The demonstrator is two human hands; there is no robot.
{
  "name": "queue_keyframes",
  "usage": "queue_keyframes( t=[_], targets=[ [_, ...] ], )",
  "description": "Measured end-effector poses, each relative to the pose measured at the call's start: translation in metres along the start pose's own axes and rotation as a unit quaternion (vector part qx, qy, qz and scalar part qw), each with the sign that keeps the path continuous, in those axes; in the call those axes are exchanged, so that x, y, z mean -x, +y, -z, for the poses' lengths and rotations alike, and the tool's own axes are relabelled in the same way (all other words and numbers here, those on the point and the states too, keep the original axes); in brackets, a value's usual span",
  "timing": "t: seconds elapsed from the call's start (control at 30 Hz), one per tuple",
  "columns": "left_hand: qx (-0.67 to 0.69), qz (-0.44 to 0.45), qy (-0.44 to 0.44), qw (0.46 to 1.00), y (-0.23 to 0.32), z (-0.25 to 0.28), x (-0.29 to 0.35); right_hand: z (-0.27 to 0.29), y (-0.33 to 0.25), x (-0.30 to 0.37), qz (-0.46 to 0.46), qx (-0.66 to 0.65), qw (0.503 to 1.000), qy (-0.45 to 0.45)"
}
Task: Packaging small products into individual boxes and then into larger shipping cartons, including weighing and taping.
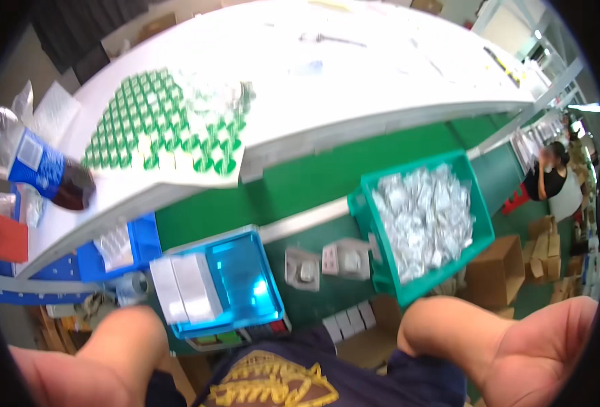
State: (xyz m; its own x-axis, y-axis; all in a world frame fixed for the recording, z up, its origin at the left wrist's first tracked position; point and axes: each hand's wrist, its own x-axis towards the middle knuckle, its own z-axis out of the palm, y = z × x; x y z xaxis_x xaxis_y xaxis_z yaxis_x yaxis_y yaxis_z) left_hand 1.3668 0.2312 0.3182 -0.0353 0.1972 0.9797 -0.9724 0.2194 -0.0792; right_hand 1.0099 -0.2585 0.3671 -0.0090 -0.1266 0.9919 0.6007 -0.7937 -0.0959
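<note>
Both my hands are raised at the lower corners, close to the camera. My left hand (73, 376) shows its wrist and part of the palm; the picture's dark rim cuts off its fingers. Likewise my right hand (541, 353) shows palm and wrist, fingers out of sight. Neither touches anything that I can see. Nearest the left forearm is a shiny blue tray (242, 271) with white boxes (185, 288) at its left side. Beyond the right forearm stands a teal bin (449, 270) full of silvery packets (422, 220). Two small clear-wrapped pieces (303, 269) lie between tray and bin.
A white worktable (381, 74) curves across the back, bearing a green-patterned sheet (137, 115) and a bottle of dark drink (42, 166). A blue bin (144, 237) sits left of the tray. Cardboard boxes (496, 271) stand right; a seated person (551, 176) is beyond.
</note>
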Motion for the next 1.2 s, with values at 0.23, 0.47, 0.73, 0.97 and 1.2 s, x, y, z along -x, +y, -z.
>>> queue_keyframes(
  t=[0.23, 0.47, 0.73, 0.97, 1.2],
  targets=[
    [0.007, -0.062, -0.003, 0.998, 0.009, 0.040, 0.038, -0.043, 0.015, 0.041, 0.038, 0.054, 0.998, 0.007],
    [0.008, 0.047, -0.095, 0.994, -0.020, -0.131, 0.012, -0.071, 0.060, 0.014, -0.106, 0.134, 0.984, -0.044],
    [-0.090, 0.529, -0.562, 0.630, -0.130, -0.151, 0.186, -0.027, 0.173, 0.155, -0.547, 0.355, 0.736, -0.182],
    [-0.090, 0.697, -0.503, 0.503, -0.297, -0.094, 0.374, 0.046, 0.170, 0.318, -0.595, 0.405, 0.525, -0.453],
    [-0.031, 0.682, -0.372, 0.629, -0.294, -0.127, 0.387, 0.054, 0.165, 0.329, -0.615, 0.410, 0.598, -0.309]
  ],
)
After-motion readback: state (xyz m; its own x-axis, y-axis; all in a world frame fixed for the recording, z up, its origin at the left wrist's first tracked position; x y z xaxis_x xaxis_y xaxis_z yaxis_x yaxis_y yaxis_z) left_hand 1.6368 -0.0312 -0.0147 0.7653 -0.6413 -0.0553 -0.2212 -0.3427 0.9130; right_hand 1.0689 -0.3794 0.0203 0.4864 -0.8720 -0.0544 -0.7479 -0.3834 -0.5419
